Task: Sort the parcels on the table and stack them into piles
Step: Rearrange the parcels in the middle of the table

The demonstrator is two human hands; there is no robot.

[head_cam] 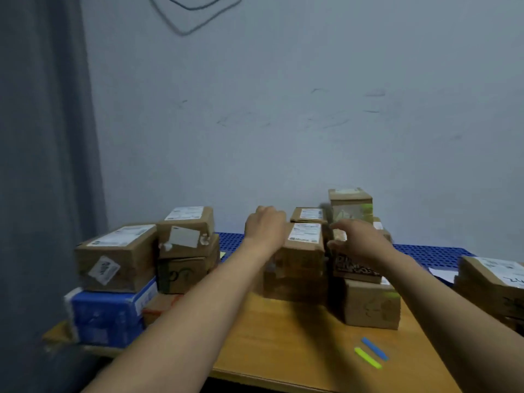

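As my left hand point(265, 225) and right hand point(358, 239) clasp the middle parcel point(302, 251), I'm mid-sort. Next it needs a matching pile.

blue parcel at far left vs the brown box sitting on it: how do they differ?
Colour: the blue parcel has a blue wrap with white ends; the brown box is plain cardboard.
Position: the blue parcel lies on the table, at the bottom of the pile; the brown box rests on top of it.
Labels: the brown box has a white label on top and a tilted sticker on its front; the blue parcel's front shows only blurred print.
Both are rectangular and untouched by either hand.
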